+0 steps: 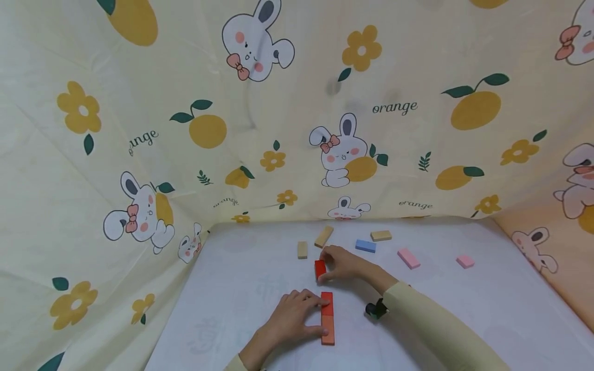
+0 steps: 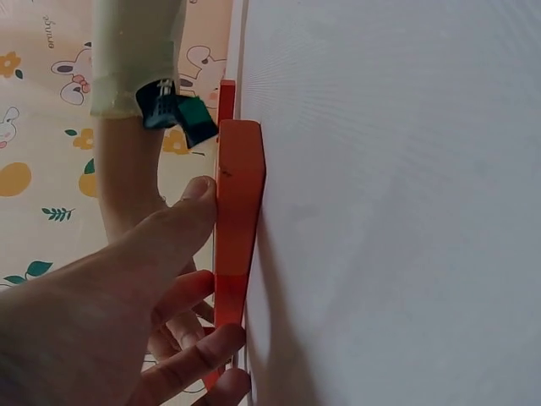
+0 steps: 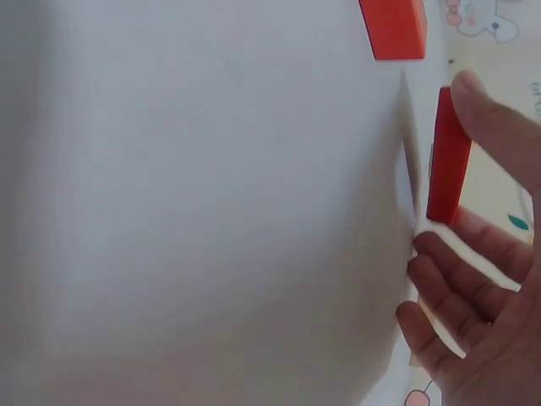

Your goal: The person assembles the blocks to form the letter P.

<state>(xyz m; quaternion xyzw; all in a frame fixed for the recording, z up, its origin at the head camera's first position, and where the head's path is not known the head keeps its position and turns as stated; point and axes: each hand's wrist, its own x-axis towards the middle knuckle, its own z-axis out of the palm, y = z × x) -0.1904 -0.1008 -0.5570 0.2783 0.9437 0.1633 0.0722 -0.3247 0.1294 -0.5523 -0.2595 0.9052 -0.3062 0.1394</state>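
A red block (image 1: 320,271) is pinched by my right hand (image 1: 342,264), its thumb at the near end and a finger at the far end. In the right wrist view, that red block (image 3: 450,156) spans thumb to index finger, with the other fingers loosely bent. Nearer me, an orange-red block (image 1: 327,331) and another red block (image 1: 327,308) lie end to end in a line. My left hand (image 1: 290,317) touches this row from the left, thumb against the orange-red block (image 2: 241,194) and index finger at the red one, fingers spread.
Farther back on the white table (image 1: 241,288) lie tan blocks (image 1: 324,236), a blue block (image 1: 365,246) and pink blocks (image 1: 408,258). A dark strap piece (image 1: 376,309) hangs from the right sleeve (image 1: 431,319). A patterned cloth (image 1: 297,170) rises behind the table and along both sides.
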